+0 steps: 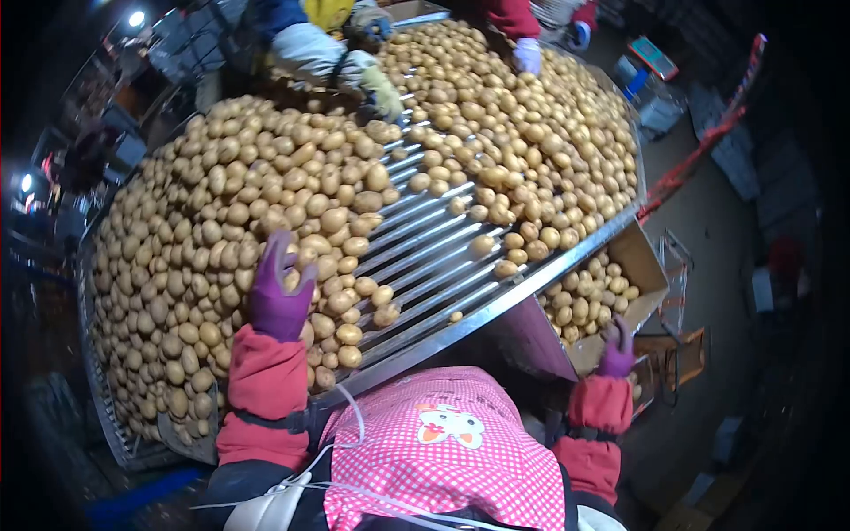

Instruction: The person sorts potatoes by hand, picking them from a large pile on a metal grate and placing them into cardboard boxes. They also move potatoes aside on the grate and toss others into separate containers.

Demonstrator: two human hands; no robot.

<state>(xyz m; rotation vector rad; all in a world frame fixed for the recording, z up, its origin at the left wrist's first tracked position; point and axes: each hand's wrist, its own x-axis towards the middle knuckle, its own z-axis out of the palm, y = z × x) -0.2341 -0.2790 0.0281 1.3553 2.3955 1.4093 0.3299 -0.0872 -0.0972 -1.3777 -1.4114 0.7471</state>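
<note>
My left hand [282, 296], in a purple glove, reaches onto the left heap of potatoes [168, 292], its thumb and fingers spread apart against them. A potato shows in the gap between thumb and fingers, not gripped. Lower right, my right hand [616, 351], also gloved in purple, is at the near side of a cardboard box [645, 265] with potatoes [589, 296] in it. Its fingers point up and look parted, with nothing visible in them. The heaps lie on a sorting table of metal bars [434, 257], whose slats show between the left and right heaps.
Across the table, one co-worker's gloved hand [381, 96] touches the potatoes; another's purple glove [527, 56] rests on the right heap. A metal rail [425, 332] edges my side. A scale [653, 58] and a red-wrapped bar [708, 142] stand to the right.
</note>
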